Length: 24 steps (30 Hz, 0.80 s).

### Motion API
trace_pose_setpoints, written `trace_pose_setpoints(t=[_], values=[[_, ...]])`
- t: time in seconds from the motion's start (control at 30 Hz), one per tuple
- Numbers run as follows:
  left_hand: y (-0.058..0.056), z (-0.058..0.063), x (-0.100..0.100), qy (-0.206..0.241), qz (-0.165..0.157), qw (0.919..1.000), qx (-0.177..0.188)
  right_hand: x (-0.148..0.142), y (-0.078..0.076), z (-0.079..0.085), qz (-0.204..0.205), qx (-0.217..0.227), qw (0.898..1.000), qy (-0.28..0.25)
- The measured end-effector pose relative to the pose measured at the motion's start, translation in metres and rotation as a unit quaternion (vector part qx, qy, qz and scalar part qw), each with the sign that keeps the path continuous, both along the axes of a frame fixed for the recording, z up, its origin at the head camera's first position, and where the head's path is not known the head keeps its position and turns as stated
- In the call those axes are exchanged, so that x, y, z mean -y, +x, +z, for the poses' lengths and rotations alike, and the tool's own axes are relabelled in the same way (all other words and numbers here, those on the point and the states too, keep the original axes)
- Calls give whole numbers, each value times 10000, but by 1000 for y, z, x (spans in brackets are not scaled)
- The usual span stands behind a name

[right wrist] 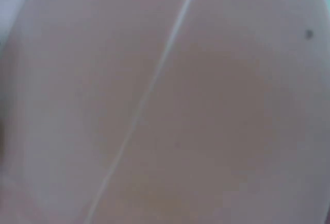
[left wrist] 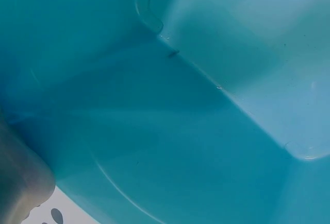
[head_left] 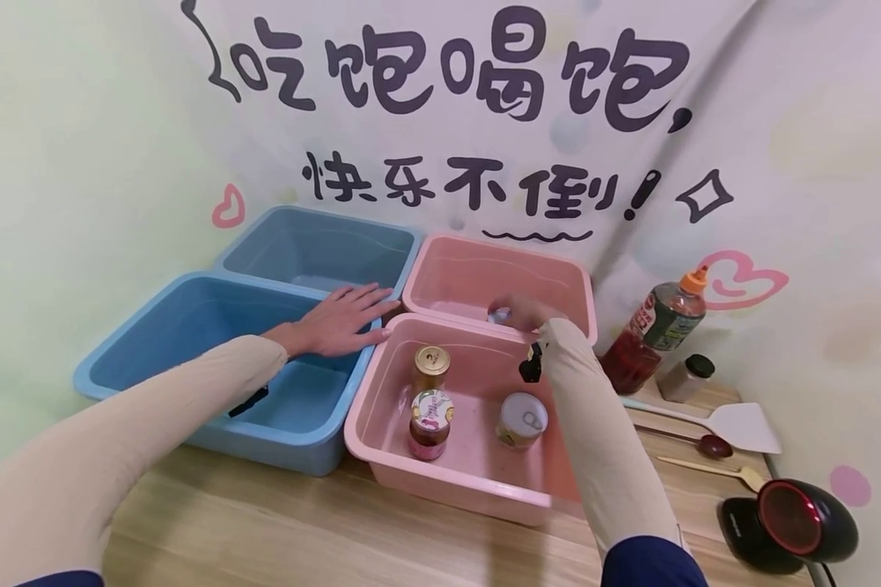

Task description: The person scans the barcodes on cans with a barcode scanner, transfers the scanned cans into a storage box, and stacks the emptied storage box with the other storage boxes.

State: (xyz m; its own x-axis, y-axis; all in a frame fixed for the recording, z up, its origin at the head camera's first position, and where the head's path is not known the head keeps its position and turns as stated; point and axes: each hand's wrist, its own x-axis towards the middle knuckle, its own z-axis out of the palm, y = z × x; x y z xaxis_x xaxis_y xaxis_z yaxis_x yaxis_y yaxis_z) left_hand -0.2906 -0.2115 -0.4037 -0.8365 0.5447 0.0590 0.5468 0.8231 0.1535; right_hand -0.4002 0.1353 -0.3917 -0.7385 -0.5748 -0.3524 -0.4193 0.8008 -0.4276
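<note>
Spread flat, my left hand (head_left: 338, 320) rests over the right rim of the near blue bin (head_left: 213, 444), its fingertips by the pink bins. My right hand (head_left: 530, 313), blurred, reaches into the far pink bin (head_left: 499, 253). Its fingers hold a small item with a pale bluish face (head_left: 498, 315), mostly hidden behind the near rim and the hand. Below the right wrist, the near pink bin (head_left: 448, 477) contains a gold-lidded can (head_left: 431, 364), a jar with a patterned lid (head_left: 430, 425) and a pull-tab can (head_left: 521, 420).
A far blue bin (head_left: 316, 224) stands behind the near blue one. To the right are a red sauce bottle (head_left: 653, 330), a dark-lidded jar (head_left: 688, 377), a white spatula (head_left: 741, 425), two spoons, and a black device (head_left: 800, 522) with a red glowing face.
</note>
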Motion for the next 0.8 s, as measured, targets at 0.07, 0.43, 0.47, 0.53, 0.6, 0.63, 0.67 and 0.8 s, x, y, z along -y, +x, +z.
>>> trace_pose_setpoints(t=[0.07, 0.43, 0.47, 0.53, 0.6, 0.63, 0.67, 0.8], values=[[0, -1, -1, 11, 6, 10000, 23, -2, -2, -1, 27, 96, 9999, 16], [-5, 0, 1, -120, 80, 9998, 118, -9, -4, 3, -1004, 775, 9918, -178], [-6, 0, 1, -126, 80, 9998, 130, -10, -4, 3, -1022, 736, 9919, -160], [-6, 1, 1, -110, 67, 9998, 148, -12, -3, 3, -1051, 724, 9917, -150], [-5, 1, 1, -99, 66, 9998, 173, -14, -1, 4, -1085, 743, 9911, -191], [-5, 1, 1, -84, 69, 9998, 182, -14, 0, 4, -1062, 728, 9914, -222], [-4, 1, 1, -74, 64, 9998, 188, -15, 1, 6, -1055, 710, 9916, -257], [-4, 0, 0, -71, 38, 9998, 157, -17, 6, 12, -947, 488, 9933, -452]])
